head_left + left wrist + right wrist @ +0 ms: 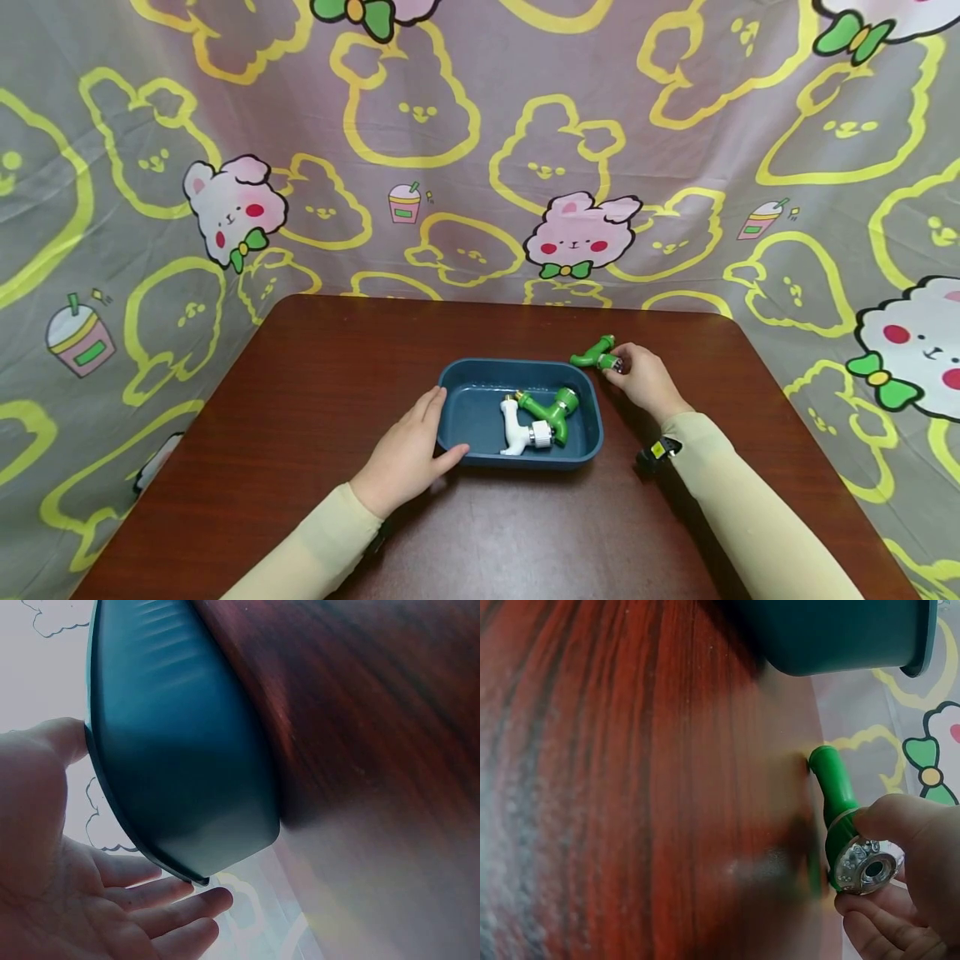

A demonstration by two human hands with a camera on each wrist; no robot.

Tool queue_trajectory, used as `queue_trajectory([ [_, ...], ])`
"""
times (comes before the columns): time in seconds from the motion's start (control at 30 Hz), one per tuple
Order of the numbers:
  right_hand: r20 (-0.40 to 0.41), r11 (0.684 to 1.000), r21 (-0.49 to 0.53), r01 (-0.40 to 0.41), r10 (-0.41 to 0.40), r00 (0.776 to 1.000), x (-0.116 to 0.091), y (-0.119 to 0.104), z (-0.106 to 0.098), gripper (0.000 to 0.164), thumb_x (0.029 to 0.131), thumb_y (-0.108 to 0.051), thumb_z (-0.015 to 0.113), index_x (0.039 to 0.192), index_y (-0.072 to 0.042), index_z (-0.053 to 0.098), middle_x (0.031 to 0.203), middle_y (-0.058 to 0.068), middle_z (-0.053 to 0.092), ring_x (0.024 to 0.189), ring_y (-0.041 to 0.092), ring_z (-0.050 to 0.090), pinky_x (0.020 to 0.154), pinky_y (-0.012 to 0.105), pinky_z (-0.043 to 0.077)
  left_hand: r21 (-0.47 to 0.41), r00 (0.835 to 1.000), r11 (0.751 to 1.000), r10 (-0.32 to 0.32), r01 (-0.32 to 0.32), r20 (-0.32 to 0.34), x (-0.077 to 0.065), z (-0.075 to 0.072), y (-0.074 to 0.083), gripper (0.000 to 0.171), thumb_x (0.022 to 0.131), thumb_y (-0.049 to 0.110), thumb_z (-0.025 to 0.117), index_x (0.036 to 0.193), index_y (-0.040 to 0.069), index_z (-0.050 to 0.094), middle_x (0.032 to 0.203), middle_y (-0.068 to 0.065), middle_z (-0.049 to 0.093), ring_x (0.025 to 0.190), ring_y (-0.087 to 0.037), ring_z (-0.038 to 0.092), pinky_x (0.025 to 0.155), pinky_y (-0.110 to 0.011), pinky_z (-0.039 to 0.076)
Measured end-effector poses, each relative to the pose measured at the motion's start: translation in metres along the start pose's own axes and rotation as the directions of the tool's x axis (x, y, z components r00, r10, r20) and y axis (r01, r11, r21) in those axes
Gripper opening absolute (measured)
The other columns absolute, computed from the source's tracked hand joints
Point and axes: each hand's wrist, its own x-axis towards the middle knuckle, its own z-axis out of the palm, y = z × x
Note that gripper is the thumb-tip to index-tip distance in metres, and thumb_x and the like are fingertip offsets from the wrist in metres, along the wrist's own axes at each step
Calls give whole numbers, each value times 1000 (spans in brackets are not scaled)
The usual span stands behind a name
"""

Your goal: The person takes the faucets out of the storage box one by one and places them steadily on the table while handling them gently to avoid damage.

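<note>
My right hand (pixel 647 382) pinches a green faucet (pixel 594 357) by its handle end, just beyond the right back corner of a dark blue plastic basin (pixel 517 461). In the right wrist view, thumb and fingers close around the faucet (pixel 837 787) beside its silvery round end, close over the table. My left hand (pixel 401 454) rests at the basin's left end, fingers straight along the rim and thumb over the front corner. From the left wrist, the hand (pixel 82 877) touches the rim with spread fingers. Inside the basin, a white faucet (pixel 514 427) overlaps a second green faucet (pixel 558 410).
Everything stands on a dark reddish-brown wooden table (pixel 337 358) with rounded back corners. A grey curtain (pixel 465 250) with yellow cartoon outlines hangs behind and along both sides. A black strap (pixel 658 452) with a yellow mark sits on the right wrist.
</note>
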Motion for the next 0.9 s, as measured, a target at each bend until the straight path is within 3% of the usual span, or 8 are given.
queue_trajectory([
  [0.57,-9,1000,-1,2,-2,1000,-1,3,6,34,91,-18,78,115,2,65,99,17,65,86,29,60,75,38,48,-14,1000,1000,-10,10,-1,0,0,1,93,90,48,78,155,-5,39,156,-25,44,136,-37,56,104,-49,54],
  [0.9,-3,998,-55,17,-17,1000,-4,1,5,36,92,-22,77,117,1,64,107,20,65,94,33,60,85,50,50,-1,1000,1000,2,-2,-5,0,0,0,93,91,50,76,155,-5,39,156,-25,45,136,-37,57,104,-48,54],
])
